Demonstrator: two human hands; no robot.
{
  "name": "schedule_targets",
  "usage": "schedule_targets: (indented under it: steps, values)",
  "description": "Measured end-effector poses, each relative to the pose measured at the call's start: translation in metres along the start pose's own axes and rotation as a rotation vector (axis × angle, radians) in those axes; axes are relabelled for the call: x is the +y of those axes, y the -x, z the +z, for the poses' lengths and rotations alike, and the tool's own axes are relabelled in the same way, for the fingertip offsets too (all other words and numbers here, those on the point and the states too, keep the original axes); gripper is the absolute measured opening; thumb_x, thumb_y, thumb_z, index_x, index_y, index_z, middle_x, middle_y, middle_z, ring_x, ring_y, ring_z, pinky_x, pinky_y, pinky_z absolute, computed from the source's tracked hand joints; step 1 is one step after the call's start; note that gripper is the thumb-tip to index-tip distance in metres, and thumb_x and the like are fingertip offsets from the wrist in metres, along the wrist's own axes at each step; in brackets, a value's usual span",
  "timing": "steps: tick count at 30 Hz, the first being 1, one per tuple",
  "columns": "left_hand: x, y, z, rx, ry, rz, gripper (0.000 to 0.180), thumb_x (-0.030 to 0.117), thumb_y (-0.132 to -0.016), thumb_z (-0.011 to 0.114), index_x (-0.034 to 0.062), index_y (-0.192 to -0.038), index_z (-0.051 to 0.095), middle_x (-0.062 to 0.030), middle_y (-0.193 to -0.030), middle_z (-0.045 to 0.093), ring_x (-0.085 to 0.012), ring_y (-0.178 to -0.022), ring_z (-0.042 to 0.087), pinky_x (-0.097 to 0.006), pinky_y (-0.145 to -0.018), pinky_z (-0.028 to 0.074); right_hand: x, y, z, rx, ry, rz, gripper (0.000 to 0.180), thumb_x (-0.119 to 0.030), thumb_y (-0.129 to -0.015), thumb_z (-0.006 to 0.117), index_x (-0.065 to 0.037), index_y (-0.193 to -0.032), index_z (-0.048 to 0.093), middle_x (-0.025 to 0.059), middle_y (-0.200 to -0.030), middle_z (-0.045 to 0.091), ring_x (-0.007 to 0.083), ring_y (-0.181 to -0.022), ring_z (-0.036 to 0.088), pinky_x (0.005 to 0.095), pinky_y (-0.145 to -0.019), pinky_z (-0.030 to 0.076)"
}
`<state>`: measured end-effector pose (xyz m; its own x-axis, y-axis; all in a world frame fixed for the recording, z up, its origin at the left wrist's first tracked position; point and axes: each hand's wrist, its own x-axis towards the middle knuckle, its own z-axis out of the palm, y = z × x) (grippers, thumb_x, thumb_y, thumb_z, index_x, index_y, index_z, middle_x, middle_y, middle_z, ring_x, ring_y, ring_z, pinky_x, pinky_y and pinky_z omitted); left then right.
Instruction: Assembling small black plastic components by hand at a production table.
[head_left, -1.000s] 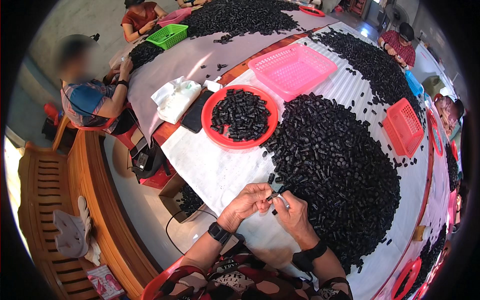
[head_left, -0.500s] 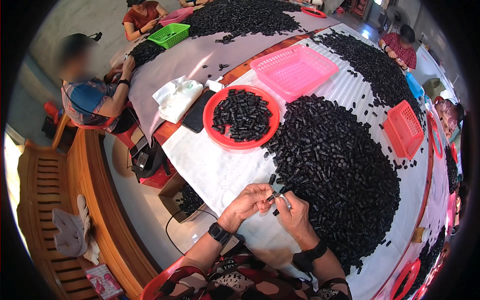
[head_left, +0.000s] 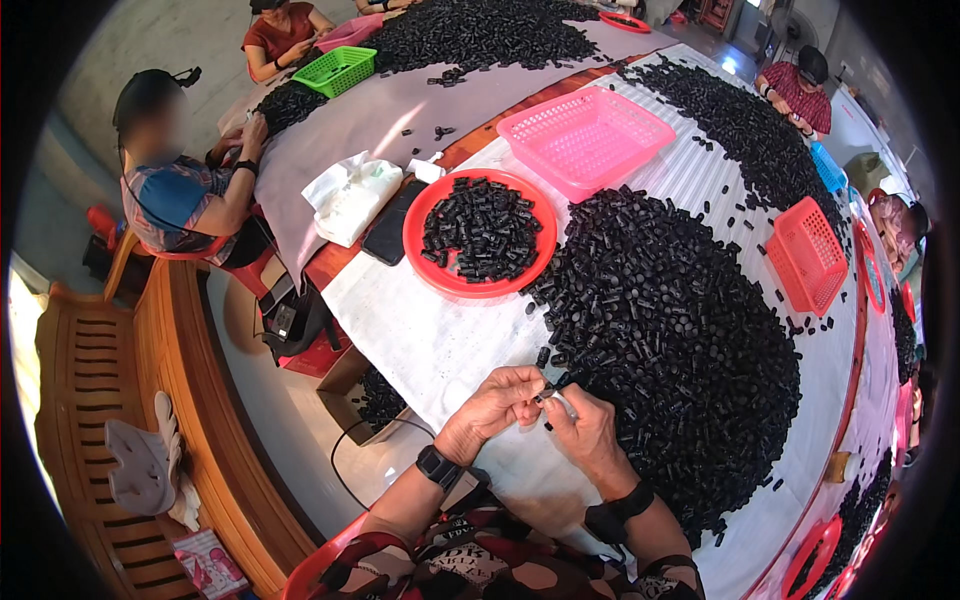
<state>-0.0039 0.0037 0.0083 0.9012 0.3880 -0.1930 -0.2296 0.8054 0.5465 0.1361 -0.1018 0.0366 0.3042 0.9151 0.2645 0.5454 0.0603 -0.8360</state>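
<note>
Two hands meet at the near edge of the surface [head_left: 430,340], which is covered in white sheeting. The left hand [head_left: 500,400] pinches a small black cylindrical part [head_left: 545,385] between thumb and fingertips, and the right hand [head_left: 590,435] grips a thin pale tool [head_left: 562,402] whose tip touches that part. Both wrists wear dark watches or bands.

Just beyond the hands and to their right spreads a big heap of black parts [head_left: 670,340], its near edge almost touching the fingers. Behind the hands sits a round red tray [head_left: 425,255] holding a smaller pile of the same black pieces. Further back lies a pink rectangular mesh basket [head_left: 585,135], apparently empty, and to the right, past the big heap, a red mesh basket [head_left: 810,255]. A white crumpled plastic bag [head_left: 350,195] lies left of the red tray, with a flat dark phone-like slab [head_left: 390,230] between them.

Across the surface, a green basket [head_left: 340,70] stands beside another black heap [head_left: 480,30]. Another person in a blue top [head_left: 175,195] sits at the left side. On the wooden bench [head_left: 90,400] at the lower left rest a pale cloth and a small pink rectangular packet [head_left: 210,562].
</note>
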Motion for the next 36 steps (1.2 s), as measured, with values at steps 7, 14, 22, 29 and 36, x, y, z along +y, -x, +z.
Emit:
schedule_targets:
  steps: [7,14,22,29,36]
  values:
    - [0.0016,0.0005,0.0020,0.018,0.000,0.001,0.021,0.017,-0.092,0.059,-0.0038,-0.088,0.054,-0.0095,-0.075,0.056,-0.0121,-0.053,0.042,-0.024,-0.049,0.034,0.0003,0.0002,0.0007,0.049,-0.001,-0.037,0.024,-0.020,-0.087,0.062,-0.002,-0.074,0.052,0.0150,-0.064,0.057,0.0348,-0.055,0.059,0.0389,-0.047,0.045]
    - [-0.0006,0.0001,-0.0004,0.011,0.017,0.003,0.021,0.017,-0.092,0.059,-0.0036,-0.090,0.055,-0.0094,-0.075,0.056,-0.0121,-0.053,0.042,-0.024,-0.049,0.034,0.0023,0.0007,0.0011,0.028,0.024,-0.043,0.025,-0.020,-0.087,0.062,-0.003,-0.073,0.052,0.0148,-0.063,0.057,0.0350,-0.055,0.059,0.0388,-0.046,0.045]
    - [0.0012,0.0000,0.0011,0.020,0.029,0.018,0.020,0.017,-0.091,0.060,-0.0029,-0.090,0.055,-0.0091,-0.076,0.056,-0.0120,-0.053,0.043,-0.025,-0.049,0.035,-0.0011,0.0000,-0.0010,0.034,-0.028,0.018,0.022,-0.020,-0.088,0.061,-0.003,-0.076,0.054,0.0150,-0.065,0.058,0.0336,-0.057,0.060,0.0377,-0.049,0.046]
    - [0.0010,0.0001,0.0013,0.022,0.046,0.035,0.019,0.017,-0.091,0.060,-0.0017,-0.090,0.056,-0.0098,-0.076,0.057,-0.0120,-0.054,0.043,-0.024,-0.050,0.035,-0.0033,-0.0006,-0.0019,0.020,0.015,0.015,0.022,-0.019,-0.088,0.061,-0.002,-0.076,0.053,0.0151,-0.065,0.058,0.0347,-0.058,0.060,0.0387,-0.049,0.046]
    - [0.0014,0.0002,0.0017,0.020,0.051,0.035,0.019,0.016,-0.090,0.061,-0.0020,-0.089,0.056,-0.0113,-0.077,0.058,-0.0119,-0.054,0.043,-0.025,-0.050,0.035,-0.0016,-0.0004,-0.0012,0.023,0.022,0.006,0.024,-0.019,-0.087,0.062,-0.002,-0.074,0.052,0.0156,-0.065,0.058,0.0355,-0.057,0.059,0.0393,-0.048,0.045]
